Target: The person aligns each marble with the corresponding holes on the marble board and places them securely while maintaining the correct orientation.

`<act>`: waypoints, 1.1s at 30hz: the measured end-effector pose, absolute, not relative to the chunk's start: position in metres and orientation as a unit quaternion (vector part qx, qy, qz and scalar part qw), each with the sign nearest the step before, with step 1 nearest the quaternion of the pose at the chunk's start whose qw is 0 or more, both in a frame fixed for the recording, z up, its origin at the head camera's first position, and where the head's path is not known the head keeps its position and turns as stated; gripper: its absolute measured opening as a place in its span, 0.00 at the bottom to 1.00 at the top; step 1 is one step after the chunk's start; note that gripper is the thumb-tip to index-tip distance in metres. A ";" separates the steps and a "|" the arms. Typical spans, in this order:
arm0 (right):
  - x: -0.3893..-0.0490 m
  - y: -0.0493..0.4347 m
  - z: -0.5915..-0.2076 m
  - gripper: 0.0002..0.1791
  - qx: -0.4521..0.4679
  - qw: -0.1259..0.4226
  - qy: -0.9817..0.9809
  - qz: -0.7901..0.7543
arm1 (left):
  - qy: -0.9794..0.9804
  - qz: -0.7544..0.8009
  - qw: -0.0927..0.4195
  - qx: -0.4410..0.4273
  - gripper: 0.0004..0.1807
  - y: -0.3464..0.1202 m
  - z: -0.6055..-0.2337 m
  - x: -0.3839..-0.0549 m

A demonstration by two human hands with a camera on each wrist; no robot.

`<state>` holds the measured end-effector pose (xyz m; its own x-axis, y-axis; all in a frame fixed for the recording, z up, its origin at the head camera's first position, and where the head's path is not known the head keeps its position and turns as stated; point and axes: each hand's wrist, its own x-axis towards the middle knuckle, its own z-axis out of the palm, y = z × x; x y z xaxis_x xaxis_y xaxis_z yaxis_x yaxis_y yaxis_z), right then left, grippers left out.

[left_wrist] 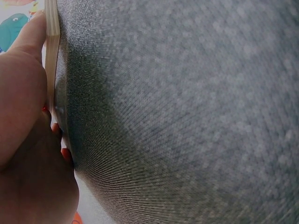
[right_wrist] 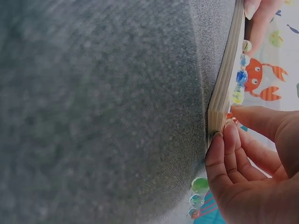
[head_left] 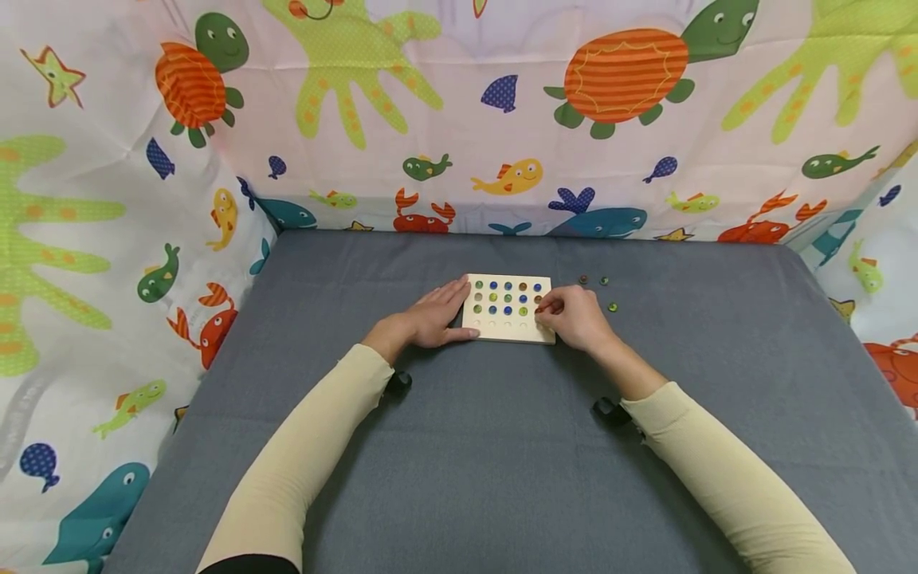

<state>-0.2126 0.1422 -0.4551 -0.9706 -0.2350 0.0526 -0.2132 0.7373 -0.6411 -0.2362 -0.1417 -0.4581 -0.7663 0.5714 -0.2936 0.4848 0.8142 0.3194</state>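
Observation:
A pale wooden board (head_left: 502, 334) with rows of round hollows lies flat on the grey cloth. Glass marbles in blue, green, yellow and brown fill its far rows, while the visible hollows of the nearest row are bare. My left hand (head_left: 435, 315) rests at the board's left side, fingers extended along the edge and thumb on the near left corner. At the right side, my right hand (head_left: 571, 317) pinches a reddish-brown marble (right_wrist: 230, 116) between thumb and index finger, right at the end of the third row. Its other fingers lie against the board's side.
Beyond my right hand lie three loose marbles: a brown one (head_left: 583, 280), a green one (head_left: 605, 281) and a nearer yellow-green one (head_left: 613, 307). Grey cloth (head_left: 488, 462) covers the table. A curtain printed with sea animals (head_left: 459, 119) encloses the back and sides.

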 end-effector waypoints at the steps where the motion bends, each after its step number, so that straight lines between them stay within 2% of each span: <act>1: -0.212 0.143 -0.455 0.09 -0.122 0.018 0.931 -0.343 | 0.933 0.112 0.191 0.283 0.53 -0.142 -0.458 -0.236; 17: -0.193 0.164 -0.439 0.18 -0.154 0.002 0.937 -0.315 | 0.927 0.143 0.210 0.277 0.56 -0.145 -0.474 -0.249; 33: -0.183 0.193 -0.426 0.19 -0.159 0.008 0.944 -0.290 | 0.930 0.121 0.205 0.280 0.53 -0.142 -0.455 -0.237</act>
<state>-0.1834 0.1928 -0.4262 -0.9494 -0.3045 0.0773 -0.2954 0.7815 -0.5496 -0.2371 -0.1416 -0.4545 -0.7596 0.5701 -0.3129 0.4712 0.8141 0.3393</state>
